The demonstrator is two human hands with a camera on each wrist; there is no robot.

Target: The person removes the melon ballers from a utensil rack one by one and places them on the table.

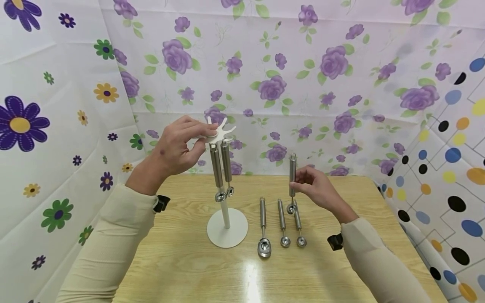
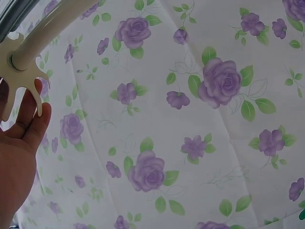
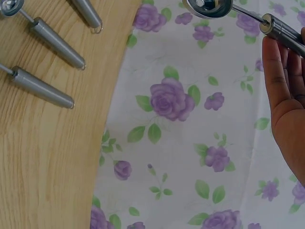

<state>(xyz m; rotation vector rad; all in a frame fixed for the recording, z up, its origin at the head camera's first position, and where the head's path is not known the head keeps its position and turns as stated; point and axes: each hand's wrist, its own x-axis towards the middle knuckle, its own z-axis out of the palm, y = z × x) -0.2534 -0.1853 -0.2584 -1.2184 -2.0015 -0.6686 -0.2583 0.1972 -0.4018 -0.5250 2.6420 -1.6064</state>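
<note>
My left hand (image 1: 182,141) holds the top of a white utensil stand (image 1: 226,221), its fingers on the hooked crown (image 2: 28,76). Two metal melon ballers (image 1: 217,166) hang from the hooks, heads down. To the right, my right hand (image 1: 316,187) pinches the handle of another melon baller (image 1: 292,170), upright with its loop on top and its round head (image 3: 209,7) lowest, raised above the table. Below it on the table lie two small melon ballers (image 1: 282,216) and a scoop with a larger oval head (image 1: 264,246).
A light wooden table (image 1: 182,261) carries the stand and the loose tools. Behind it hangs a cloth with purple flowers (image 1: 273,88). Patterned cloths stand at the left (image 1: 57,168) and right (image 1: 454,168) sides.
</note>
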